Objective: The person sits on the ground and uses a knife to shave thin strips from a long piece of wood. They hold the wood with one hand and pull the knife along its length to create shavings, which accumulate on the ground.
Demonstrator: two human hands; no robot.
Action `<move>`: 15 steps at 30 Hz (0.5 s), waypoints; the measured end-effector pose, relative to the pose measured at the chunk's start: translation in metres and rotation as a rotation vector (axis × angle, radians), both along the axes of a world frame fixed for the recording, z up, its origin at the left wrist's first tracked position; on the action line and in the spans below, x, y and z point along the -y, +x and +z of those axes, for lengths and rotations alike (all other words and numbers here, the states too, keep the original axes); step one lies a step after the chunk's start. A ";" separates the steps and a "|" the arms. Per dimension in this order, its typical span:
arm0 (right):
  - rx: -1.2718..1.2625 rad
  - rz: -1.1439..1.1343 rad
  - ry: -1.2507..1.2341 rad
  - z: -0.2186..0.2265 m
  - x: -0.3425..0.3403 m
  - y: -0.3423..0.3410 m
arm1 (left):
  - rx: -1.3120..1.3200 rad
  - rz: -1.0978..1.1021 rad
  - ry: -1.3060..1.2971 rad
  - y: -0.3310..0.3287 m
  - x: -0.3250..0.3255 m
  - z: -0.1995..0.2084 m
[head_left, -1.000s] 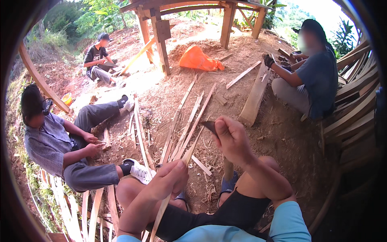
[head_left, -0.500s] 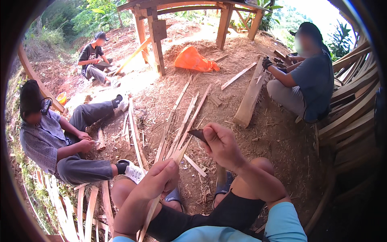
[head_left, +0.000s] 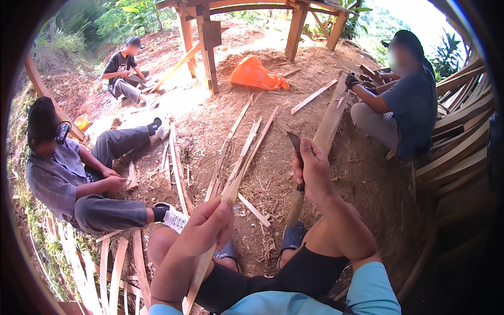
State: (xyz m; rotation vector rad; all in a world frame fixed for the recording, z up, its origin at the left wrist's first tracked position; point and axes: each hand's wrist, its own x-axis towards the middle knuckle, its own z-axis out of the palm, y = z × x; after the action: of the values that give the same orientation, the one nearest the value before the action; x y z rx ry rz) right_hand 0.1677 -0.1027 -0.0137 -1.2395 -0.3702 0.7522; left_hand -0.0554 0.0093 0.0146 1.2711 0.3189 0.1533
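Note:
My left hand (head_left: 209, 223) is closed round a long pale wooden strip (head_left: 198, 278). One end of the strip slants past my left forearm, and the other rises beyond my thumb. To the right, my right hand (head_left: 318, 170) grips a knife with a long wooden handle (head_left: 295, 207). The handle extends below my fist, above my right foot. Above my fingers the dark, pointed blade (head_left: 294, 140) sticks up, apart from the strip. My fingers hide the middle of the knife.
Several wooden strips (head_left: 231, 131) lie on the ground ahead, and more (head_left: 118, 268) at the left. A thick plank (head_left: 331, 123) lies near a seated person (head_left: 407, 100). Two others (head_left: 65, 163) sit leftward. Stacked wood (head_left: 467, 142) lines the right; an orange sack (head_left: 255, 73) lies ahead.
My right hand has moved right and a little down, away from the strip. The blade has swung from pointing left to pointing up. My left hand still holds the strip.

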 end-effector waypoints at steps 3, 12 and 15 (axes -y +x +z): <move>0.039 0.022 0.021 -0.004 0.003 -0.004 | -0.083 0.083 0.050 0.002 -0.004 -0.002; 0.250 0.407 -0.027 0.005 0.006 -0.040 | -0.153 0.070 -0.104 0.011 -0.001 -0.007; 0.415 0.428 0.056 0.003 0.001 -0.044 | -0.199 0.042 -0.190 0.018 -0.008 -0.013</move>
State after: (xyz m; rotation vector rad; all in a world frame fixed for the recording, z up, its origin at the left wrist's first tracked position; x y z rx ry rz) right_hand 0.1240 -0.1036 -0.0110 -1.2763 -1.0132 0.8352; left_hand -0.0369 0.0175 0.0018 1.0934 0.5192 0.0305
